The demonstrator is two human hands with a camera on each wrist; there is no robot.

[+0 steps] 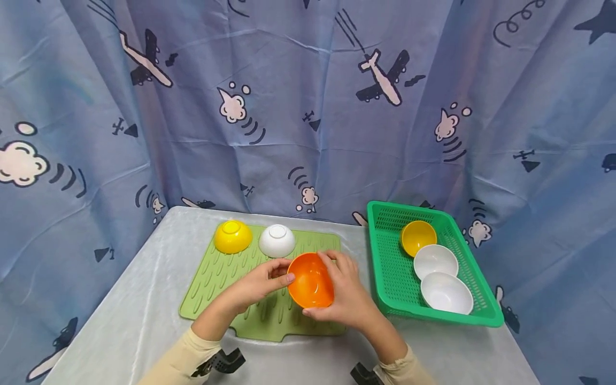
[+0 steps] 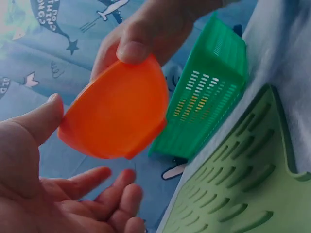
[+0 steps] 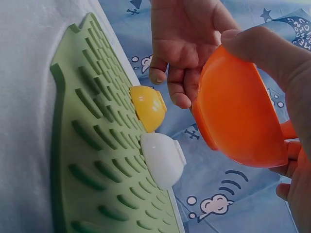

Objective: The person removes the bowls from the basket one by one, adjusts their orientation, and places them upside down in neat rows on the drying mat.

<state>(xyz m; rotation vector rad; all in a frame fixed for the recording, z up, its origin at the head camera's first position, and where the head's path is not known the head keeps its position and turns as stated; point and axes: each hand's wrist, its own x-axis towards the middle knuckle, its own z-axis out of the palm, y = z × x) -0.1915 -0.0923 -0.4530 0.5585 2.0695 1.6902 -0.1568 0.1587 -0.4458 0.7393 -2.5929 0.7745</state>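
Holding, head view: right hand (image 1: 345,294) grips orange bowl (image 1: 310,282) above mat (image 1: 216,275), near its right edge.
Left wrist: left hand (image 2: 63,204) wide, thumb touching the orange bowl's rim.
Right wrist: yellow bowl (image 3: 148,109), white bowl (image 3: 162,160) upturned along mat's far edge.

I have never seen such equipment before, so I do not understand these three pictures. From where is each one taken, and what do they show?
There is no robot here: you see a person's left hand and right hand, both bare. The wide picture comes from a camera worn on the head, looking forward and down. The two close ones come from cameras worn on the wrists. The right hand grips an orange bowl in the air; the left hand, open, is at its rim. On the pale table lies a green mat with a yellow bowl and a white bowl, both upside down. Beside it, a green basket holds another yellow bowl and two more white bowls.
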